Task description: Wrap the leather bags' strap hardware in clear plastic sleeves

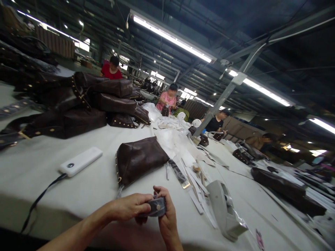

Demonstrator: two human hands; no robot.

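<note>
Both my hands meet near the front edge of the table. They grip a folded dark strap with a gold stud, seemingly wrapped in clear film. My left hand is closed on its left end, thumb on top. Around the right end my right hand curls, its thumb and fingertips near the top. Just beyond lies a dark brown leather bag with gold studs along its left edge. From the bag's right side a film-covered strap with a gold buckle runs towards me.
A white power bank with a black cable lies left. Right of my hands stands a grey tape dispenser, beside paper strips. Brown bags are piled at the back left. A slanted metal post rises mid-table; several people work beyond.
</note>
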